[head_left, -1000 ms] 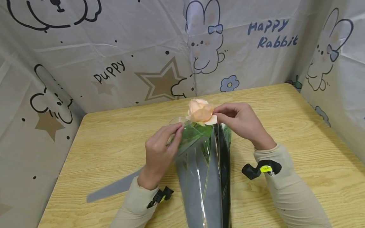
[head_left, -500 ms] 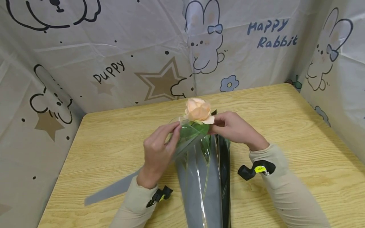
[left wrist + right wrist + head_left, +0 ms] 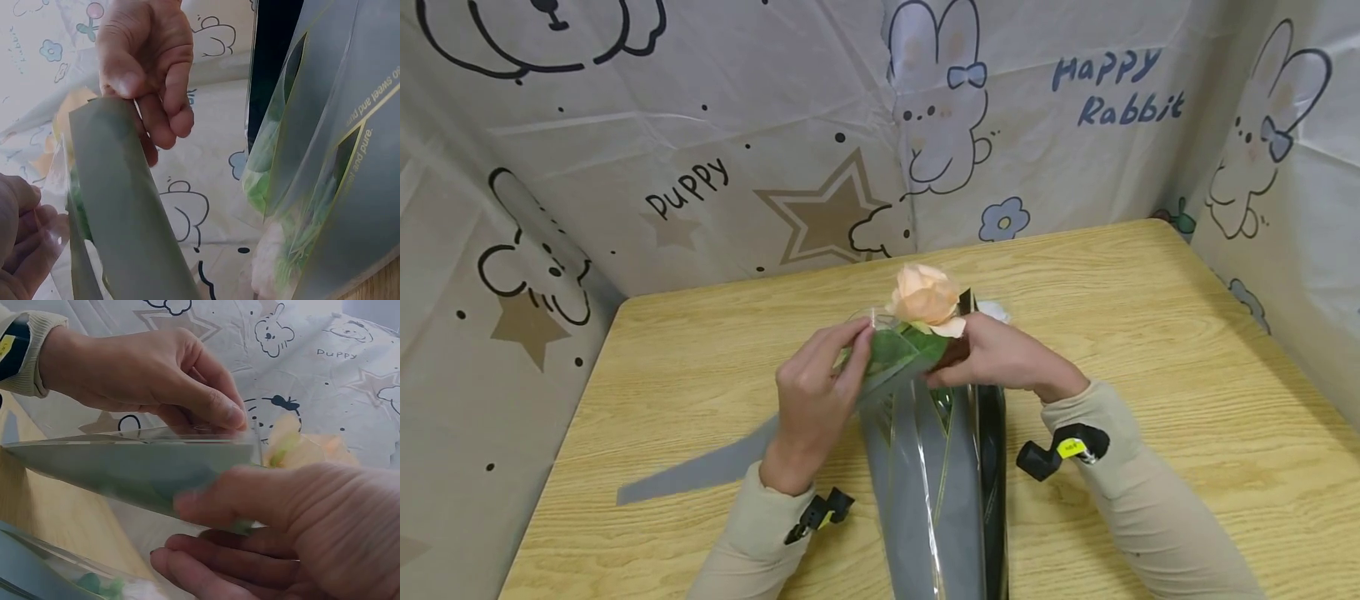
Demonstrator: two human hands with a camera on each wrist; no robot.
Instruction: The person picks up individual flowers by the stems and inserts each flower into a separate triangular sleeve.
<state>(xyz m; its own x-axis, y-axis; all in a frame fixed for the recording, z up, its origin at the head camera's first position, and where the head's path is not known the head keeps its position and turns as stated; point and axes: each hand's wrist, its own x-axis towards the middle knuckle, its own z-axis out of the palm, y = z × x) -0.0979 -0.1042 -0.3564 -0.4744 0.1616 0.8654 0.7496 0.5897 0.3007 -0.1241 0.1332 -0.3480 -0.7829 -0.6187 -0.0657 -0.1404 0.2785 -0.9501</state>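
A peach artificial rose [image 3: 925, 296] with green leaves [image 3: 898, 346] stands out of a narrow flower sleeve, clear in front and grey behind [image 3: 125, 181]. My left hand [image 3: 820, 392] pinches the sleeve's clear top edge between thumb and fingertips, left of the bloom. Just below the rose, my right hand [image 3: 1003, 354] is around the sleeve's right side. Its thumb [image 3: 212, 500] lies across the grey face and its curled fingers [image 3: 219, 569] reach under the lower edge. The grey tail of the sleeve [image 3: 700, 467] extends left beneath my left wrist.
More wrapped flowers in grey and black sleeves [image 3: 928, 492] lie on the wooden table [image 3: 700, 358] at front centre. A white bloom [image 3: 994, 311] shows behind my right hand. Printed cloth walls [image 3: 700, 100] enclose the table's back and sides.
My right hand has moved down and left from the rose's petals to the sleeve below it. The rose has tilted slightly; the sleeve's tail has swung upward. My left hand keeps its pinch.
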